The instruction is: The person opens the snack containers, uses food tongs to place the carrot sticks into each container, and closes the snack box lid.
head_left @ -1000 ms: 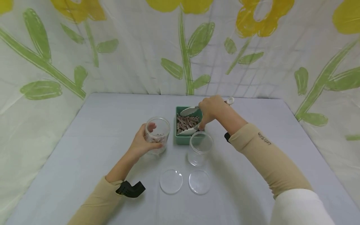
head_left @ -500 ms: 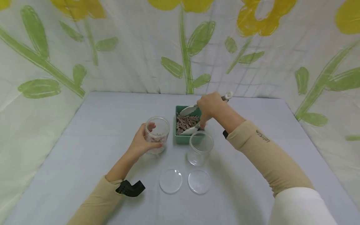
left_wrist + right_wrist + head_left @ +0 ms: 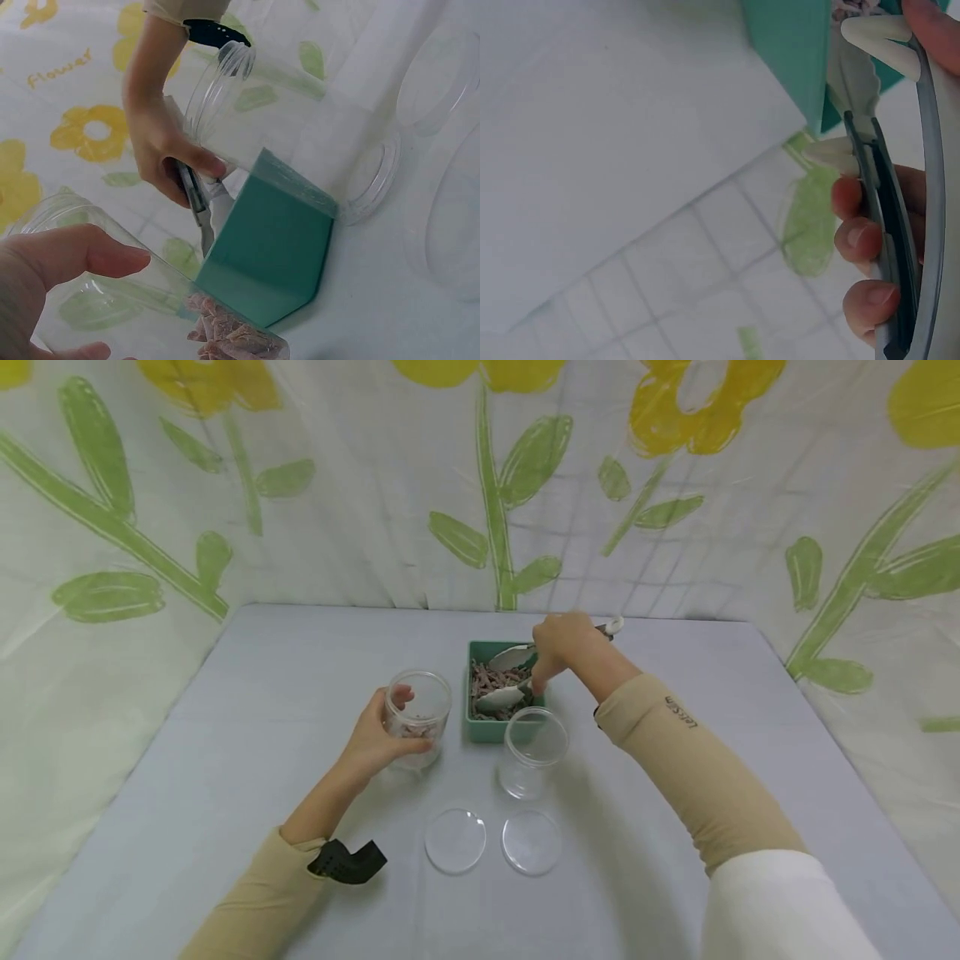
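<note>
In front of the green box [image 3: 487, 732], lids: the left lid [image 3: 455, 842] and the right lid [image 3: 532, 842] lie flat, side by side; best left alone while the tongs are busy.
Empty jar: the spare jar [image 3: 531, 760] stands at the box's near right corner, no pieces showing in it. Whether it touches the box you cannot tell; lift the tongs well up here so as not to knock it.
Jar in hand: just left of the box you have the held jar [image 3: 422, 714], mouth up, a small heap of brownish pieces [image 3: 229, 330] at its bottom. Hold that mouth close to the box, as a short carry should drop less.
Left hand: your left hand [image 3: 378, 743] wraps the held jar, thumb on the near side; firm but gentle should do.
Tongs: the heads of your tongs [image 3: 501, 697] are spread inside the box over the loose stock [image 3: 487, 681]. Whether they pinch any, the views do not settle. Press both ends into the pile before squeezing; the light shreds may slip from a shallow bite.
Right hand: above the box's far right side, your right hand [image 3: 558, 647] grips the tongs with curled fingers; squeeze evenly so the tips meet squarely.
</note>
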Motion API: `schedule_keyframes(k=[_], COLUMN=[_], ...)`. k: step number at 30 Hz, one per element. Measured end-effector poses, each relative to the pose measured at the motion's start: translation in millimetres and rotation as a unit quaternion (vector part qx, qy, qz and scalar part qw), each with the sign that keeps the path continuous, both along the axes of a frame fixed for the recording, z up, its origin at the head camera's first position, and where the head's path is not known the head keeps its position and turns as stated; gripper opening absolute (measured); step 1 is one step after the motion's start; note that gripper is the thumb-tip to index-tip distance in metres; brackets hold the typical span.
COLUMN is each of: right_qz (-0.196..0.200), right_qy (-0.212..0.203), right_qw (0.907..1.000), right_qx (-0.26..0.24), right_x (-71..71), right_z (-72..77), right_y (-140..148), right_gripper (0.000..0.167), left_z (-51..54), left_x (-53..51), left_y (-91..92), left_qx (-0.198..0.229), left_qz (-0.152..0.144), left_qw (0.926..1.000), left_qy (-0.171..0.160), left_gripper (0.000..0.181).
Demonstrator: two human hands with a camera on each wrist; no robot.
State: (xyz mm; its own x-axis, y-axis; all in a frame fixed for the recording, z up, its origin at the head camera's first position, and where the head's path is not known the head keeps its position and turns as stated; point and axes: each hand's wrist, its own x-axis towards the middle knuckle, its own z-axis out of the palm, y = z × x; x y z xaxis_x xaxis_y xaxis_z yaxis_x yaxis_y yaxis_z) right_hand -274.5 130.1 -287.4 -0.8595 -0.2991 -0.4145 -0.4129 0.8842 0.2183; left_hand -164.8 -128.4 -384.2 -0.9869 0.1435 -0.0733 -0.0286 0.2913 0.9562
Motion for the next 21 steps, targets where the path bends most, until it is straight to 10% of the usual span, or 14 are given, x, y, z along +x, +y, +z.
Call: schedule_keyframes(k=[21], right_qz=[0.074], right_qy=[0.059], right_qw=[0.9934], right_qx=[-0.064], right_x=[16.1], right_z=[-13.0], right_y=[14.9], right_gripper=[0.044], left_z=[4.8], left_x=[4.1], left_y=[-4.2], left_qx=[0.005], left_qz=[0.004], left_qw=[1.0000], left_qy=[-0.001], left_gripper=[0.076])
